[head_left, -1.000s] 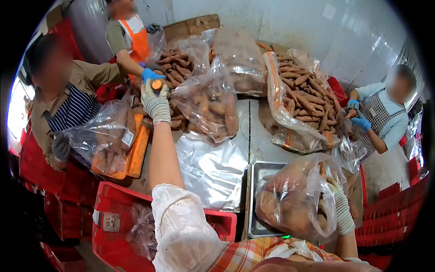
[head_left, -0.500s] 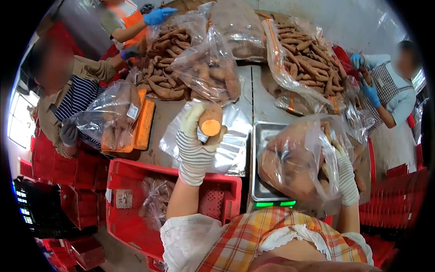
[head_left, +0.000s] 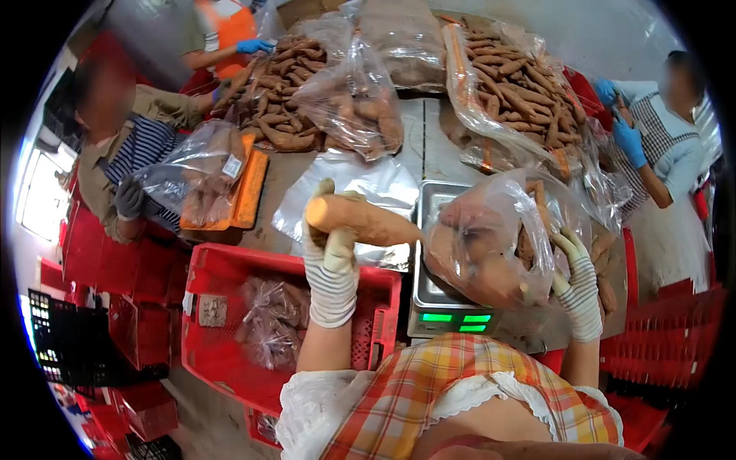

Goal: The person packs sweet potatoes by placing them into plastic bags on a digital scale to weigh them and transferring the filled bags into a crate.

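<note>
My left hand [head_left: 331, 287], in a striped white glove, is closed around a long sweet potato [head_left: 372, 222] with a cut orange end pointing left. Its other tip reaches toward the metal scale [head_left: 423, 303]. On that scale's tray rests a clear plastic bag [head_left: 483, 257] with large sweet potatoes inside. My right hand [head_left: 580, 295], gloved the same way, grips the right side of this bag near its opening. Green digits glow on the scale's front. Flat clear plastic bags [head_left: 307, 201] lie on the table behind my left hand.
A red crate [head_left: 230, 376] with bagged produce stands at front left. Behind it, a filled bag sits on an orange scale [head_left: 249, 192]. Sweet potato piles [head_left: 521, 92] and full bags cover the table's back. Co-workers stand at left and right; one wears blue gloves [head_left: 630, 146].
My left hand has turned the sweet potato from end-on to sideways, its tip now toward the scale. My right hand's fingers have shifted on the bag. The view has moved slightly.
</note>
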Available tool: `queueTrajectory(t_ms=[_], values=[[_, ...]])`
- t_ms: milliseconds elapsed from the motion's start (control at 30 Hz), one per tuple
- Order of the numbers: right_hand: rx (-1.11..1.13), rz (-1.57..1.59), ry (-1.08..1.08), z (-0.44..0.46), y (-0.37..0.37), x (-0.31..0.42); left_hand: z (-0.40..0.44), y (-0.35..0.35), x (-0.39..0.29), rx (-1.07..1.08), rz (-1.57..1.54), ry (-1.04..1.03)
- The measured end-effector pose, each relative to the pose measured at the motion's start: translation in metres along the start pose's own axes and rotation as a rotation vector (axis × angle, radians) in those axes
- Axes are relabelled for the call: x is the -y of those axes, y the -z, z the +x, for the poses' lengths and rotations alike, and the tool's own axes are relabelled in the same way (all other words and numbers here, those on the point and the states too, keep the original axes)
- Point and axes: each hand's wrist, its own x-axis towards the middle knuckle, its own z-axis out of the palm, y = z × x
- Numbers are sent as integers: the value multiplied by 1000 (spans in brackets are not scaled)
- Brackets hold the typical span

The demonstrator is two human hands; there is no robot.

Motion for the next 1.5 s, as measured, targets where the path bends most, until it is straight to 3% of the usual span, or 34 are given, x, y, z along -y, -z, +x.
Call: queueTrajectory(t_ms=[67, 100, 167, 333, 400, 500, 633, 800, 867, 967, 1000, 1067, 1100, 1167, 1333, 1400, 1433, 1500], values=[[-30, -40, 6, -2, 0, 0, 0, 10, 14, -59, -391, 175], [-26, -33, 15, -3, 0, -1, -1, 15, 18, -64, -385, 167], [-31, -7, 46, -6, 1, -3, -6, 20, 22, -58, -718, 414], [-21, 10, 9, -11, 2, 4, -12, 21, 27, -16, -852, 479], [-19, -7, 18, -12, 2, -1, -12, 22, 28, 130, -999, 482], [-24, -27, 21, -12, 3, 0, -15, 37, 37, 264, -760, 351], [-31, -35, 34, -14, 4, -3, -18, 43, 29, 356, -413, 332], [-37, -45, 44, -13, 3, -1, -17, 45, 21, 414, -274, 360], [-45, -54, 39, -12, 2, 1, -12, 45, 26, 399, -323, 248], [-47, -77, 36, -10, 2, 1, 7, 47, 36, 23, -567, 359], [-48, -88, 39, -11, 3, 0, 12, 53, 45, 18, -573, 371], [-47, -108, 51, -13, 4, -6, 20, 65, 65, -394, -1012, 547], [-52, -121, 72, -13, 5, -9, 19, 69, 70, -392, -1014, 555], [-54, -111, 47, -14, 6, -10, 16, 72, 78, -606, -992, 707], [-65, -133, 36, -14, 9, -9, 26, 65, 94, -690, -837, 873], [-60, -134, 29, -14, 10, -10, 32, 80, 122, -396, -498, 769], [-51, -130, 33, -13, 10, -11, 37, 86, 140, -388, -494, 776], [-58, -138, 36, -13, 9, -15, 47, 97, 174, -398, -15, 557]])
